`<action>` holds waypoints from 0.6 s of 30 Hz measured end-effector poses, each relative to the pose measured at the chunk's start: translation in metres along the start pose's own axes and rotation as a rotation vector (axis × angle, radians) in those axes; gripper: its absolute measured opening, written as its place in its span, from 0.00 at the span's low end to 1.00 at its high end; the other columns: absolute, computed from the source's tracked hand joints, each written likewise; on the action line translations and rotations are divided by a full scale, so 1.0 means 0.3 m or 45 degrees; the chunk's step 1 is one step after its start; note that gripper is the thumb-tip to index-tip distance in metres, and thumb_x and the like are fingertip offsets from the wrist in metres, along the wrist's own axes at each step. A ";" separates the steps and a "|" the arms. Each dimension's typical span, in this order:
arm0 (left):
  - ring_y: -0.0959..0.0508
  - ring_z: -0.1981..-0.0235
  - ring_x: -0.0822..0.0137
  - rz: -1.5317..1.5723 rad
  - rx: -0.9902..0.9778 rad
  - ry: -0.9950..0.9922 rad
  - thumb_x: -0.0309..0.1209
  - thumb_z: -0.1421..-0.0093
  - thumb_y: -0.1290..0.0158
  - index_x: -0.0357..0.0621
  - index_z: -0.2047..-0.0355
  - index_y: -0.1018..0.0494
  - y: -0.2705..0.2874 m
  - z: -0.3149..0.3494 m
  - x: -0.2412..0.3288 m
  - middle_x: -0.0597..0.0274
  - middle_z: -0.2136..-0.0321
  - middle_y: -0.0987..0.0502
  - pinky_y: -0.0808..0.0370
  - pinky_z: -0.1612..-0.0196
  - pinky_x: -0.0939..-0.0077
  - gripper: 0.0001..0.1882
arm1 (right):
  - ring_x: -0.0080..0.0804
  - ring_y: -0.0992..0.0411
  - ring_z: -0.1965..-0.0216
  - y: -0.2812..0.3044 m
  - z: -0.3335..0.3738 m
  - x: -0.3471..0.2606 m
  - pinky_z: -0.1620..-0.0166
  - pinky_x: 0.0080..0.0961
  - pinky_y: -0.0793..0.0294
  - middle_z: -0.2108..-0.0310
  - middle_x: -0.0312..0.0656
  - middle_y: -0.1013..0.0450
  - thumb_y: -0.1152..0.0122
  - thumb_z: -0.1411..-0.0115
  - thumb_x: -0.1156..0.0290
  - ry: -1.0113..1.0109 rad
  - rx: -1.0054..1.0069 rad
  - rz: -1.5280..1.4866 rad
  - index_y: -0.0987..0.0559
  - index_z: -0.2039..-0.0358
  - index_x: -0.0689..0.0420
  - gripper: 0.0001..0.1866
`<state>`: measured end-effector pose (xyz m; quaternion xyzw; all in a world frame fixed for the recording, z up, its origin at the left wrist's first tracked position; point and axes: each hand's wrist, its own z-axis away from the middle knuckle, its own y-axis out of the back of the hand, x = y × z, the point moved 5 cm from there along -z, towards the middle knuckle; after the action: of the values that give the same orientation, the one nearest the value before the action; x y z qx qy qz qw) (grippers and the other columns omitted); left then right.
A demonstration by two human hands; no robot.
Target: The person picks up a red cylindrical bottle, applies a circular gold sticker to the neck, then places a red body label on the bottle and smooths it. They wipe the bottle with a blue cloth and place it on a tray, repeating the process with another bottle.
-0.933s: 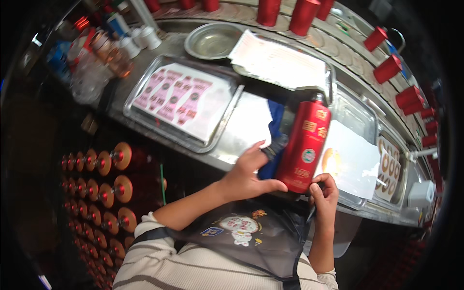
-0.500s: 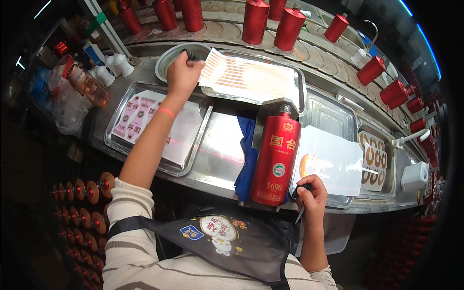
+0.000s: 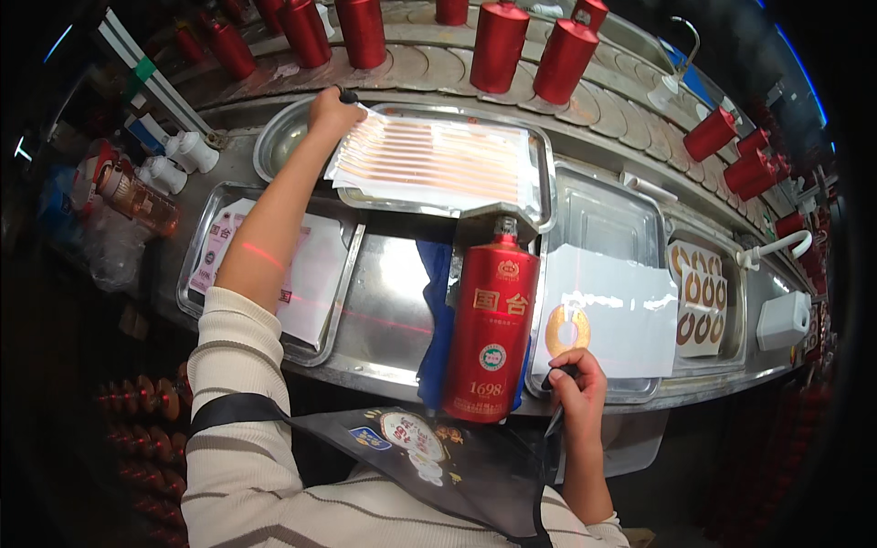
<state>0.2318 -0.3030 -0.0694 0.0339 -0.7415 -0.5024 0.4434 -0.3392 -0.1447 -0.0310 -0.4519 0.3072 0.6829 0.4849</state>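
Left hand [image 3: 333, 110], off red bottle [image 3: 489, 320] since a second ago, now pinches striped sheet [image 3: 438, 163] in upper-centre tray [image 3: 546, 187]; bottle lies mid-frame on worktop [image 3: 393, 310]; right hand [image 3: 575, 388] closed round dark tool, beside gold ring label [image 3: 568, 331].

We're looking at a bottling plant's labelling station. Identical red bottles [image 3: 498, 44] are riding a curved conveyor [image 3: 429, 68], while steel trays [image 3: 548, 173] holding label sheets [image 3: 438, 164] are lining the bench.

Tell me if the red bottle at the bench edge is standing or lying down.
Lying down: the red bottle rests lengthwise on the metal bench, neck pointing away from the person.
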 end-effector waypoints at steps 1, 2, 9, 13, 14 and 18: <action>0.16 0.59 0.51 -0.030 0.037 -0.018 0.37 0.62 0.29 0.39 0.63 0.19 0.000 -0.006 -0.003 0.45 0.63 0.16 0.22 0.52 0.63 0.25 | 0.14 0.33 0.73 -0.001 -0.009 -0.002 0.69 0.12 0.35 0.72 0.31 0.29 0.42 0.40 0.80 0.023 0.010 0.032 0.24 0.62 0.59 0.06; 0.16 0.60 0.51 0.015 0.012 -0.030 0.38 0.62 0.29 0.40 0.63 0.19 -0.002 -0.028 -0.036 0.46 0.64 0.16 0.22 0.54 0.63 0.25 | 0.13 0.33 0.73 -0.011 -0.014 -0.008 0.69 0.12 0.36 0.72 0.31 0.29 0.42 0.40 0.80 0.012 -0.016 0.024 0.24 0.62 0.59 0.06; 0.16 0.65 0.53 0.112 0.069 -0.208 0.42 0.59 0.29 0.39 0.68 0.19 0.049 -0.071 -0.094 0.48 0.68 0.16 0.23 0.58 0.64 0.23 | 0.12 0.34 0.73 -0.044 -0.008 -0.066 0.70 0.12 0.38 0.72 0.31 0.28 0.42 0.40 0.80 0.004 -0.072 0.028 0.24 0.62 0.60 0.06; 0.16 0.62 0.52 -0.369 0.315 -0.421 0.37 0.49 0.38 0.40 0.61 0.22 0.096 0.044 0.077 0.51 0.65 0.16 0.23 0.58 0.58 0.18 | 0.09 0.42 0.81 -0.038 -0.006 -0.067 0.77 0.11 0.45 0.75 0.28 0.31 0.42 0.42 0.76 0.039 0.004 0.095 0.24 0.63 0.58 0.06; 0.19 0.58 0.44 -0.443 0.291 -0.403 0.38 0.47 0.42 0.44 0.59 0.23 0.100 0.047 0.085 0.49 0.64 0.17 0.24 0.56 0.51 0.17 | 0.10 0.38 0.77 -0.033 -0.006 -0.072 0.74 0.12 0.41 0.73 0.30 0.30 0.42 0.41 0.78 0.023 -0.006 0.103 0.24 0.63 0.59 0.06; 0.19 0.60 0.46 -0.487 0.297 -0.632 0.35 0.45 0.43 0.46 0.59 0.25 0.117 0.118 0.267 0.55 0.68 0.17 0.24 0.58 0.52 0.14 | 0.14 0.30 0.68 -0.028 -0.048 -0.149 0.65 0.13 0.32 0.68 0.33 0.28 0.43 0.40 0.82 0.199 0.003 0.143 0.24 0.61 0.62 0.07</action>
<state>0.1727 -0.3002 0.0041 0.0995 -0.8597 -0.4811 0.1399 -0.3212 -0.1712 0.0042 -0.4852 0.3699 0.6712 0.4209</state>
